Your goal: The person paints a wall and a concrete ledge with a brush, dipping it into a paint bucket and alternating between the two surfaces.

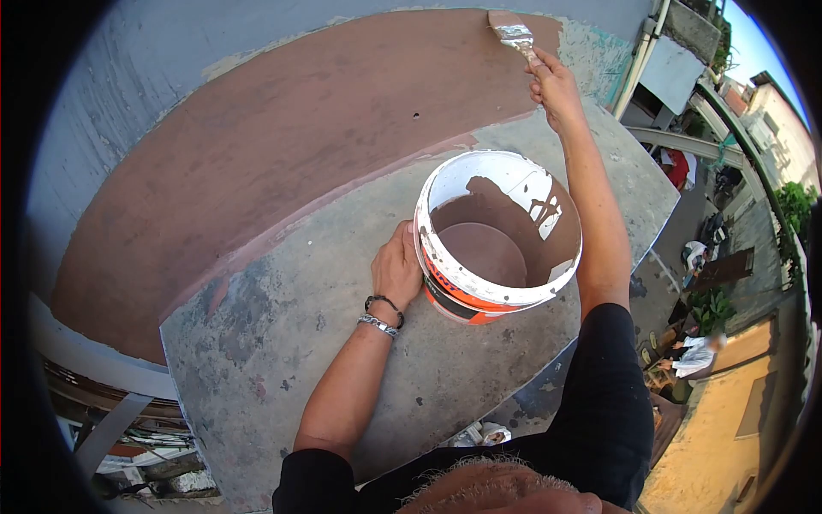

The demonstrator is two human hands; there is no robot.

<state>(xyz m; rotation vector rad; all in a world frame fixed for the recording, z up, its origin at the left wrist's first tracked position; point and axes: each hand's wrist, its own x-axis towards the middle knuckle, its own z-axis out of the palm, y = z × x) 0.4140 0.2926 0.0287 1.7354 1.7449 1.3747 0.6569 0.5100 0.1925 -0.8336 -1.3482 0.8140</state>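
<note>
My right hand [555,92] is closed around the handle of a paintbrush [515,32], reaching up to the wall's far right. The brush's bristles lie against the top edge of a brown painted band [300,128] on the wall. My left hand [397,269] presses against the left side of a white paint bucket [498,231] with an orange and black label; its fingers are partly hidden behind the bucket. Brown paint [481,254] fills the bottom of the bucket and smears its inner wall. The bucket stands on a grey concrete ledge [282,343].
Grey-blue wall [154,94] surrounds the brown band, with a bare greenish patch [591,60] at right. Beyond the ledge's right edge is a drop to a lower yard, where a person in a light shirt [695,355] is visible. A white pipe [640,60] runs beside the wall.
</note>
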